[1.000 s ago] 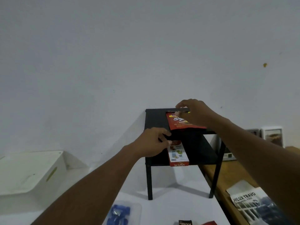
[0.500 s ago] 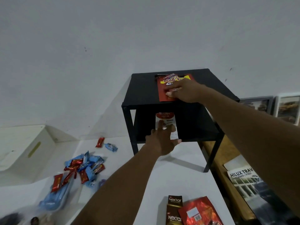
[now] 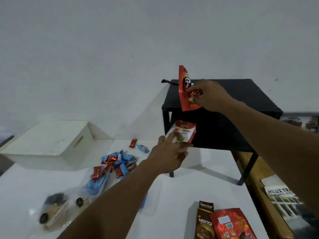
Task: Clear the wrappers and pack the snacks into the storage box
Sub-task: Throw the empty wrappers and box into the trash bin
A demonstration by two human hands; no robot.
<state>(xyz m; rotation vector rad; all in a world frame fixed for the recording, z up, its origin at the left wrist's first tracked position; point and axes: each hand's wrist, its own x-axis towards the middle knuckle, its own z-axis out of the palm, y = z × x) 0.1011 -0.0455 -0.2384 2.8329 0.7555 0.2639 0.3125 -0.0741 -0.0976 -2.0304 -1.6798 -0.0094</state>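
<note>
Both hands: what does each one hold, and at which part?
Right hand pinches red wrapper at its lower edge; left hand grips white-red box at its near end.

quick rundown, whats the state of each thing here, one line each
red packet: lifted off the black rack, pinched in right hand
white-and-red box: gripped by left hand, at the rack's lower shelf
black rack: standing on the white table
white storage box: on the table, left of the rack
small candies: loose pile on the table
Nextar box: lying near the table's front edge

bare white tabletop (image 3: 198,183) lies open below the left hand's fingers (image 3: 174,138); left of them a heap of small blue and red candy wrappers (image 3: 117,163) and a white storage box (image 3: 50,142) crowd the way
</note>
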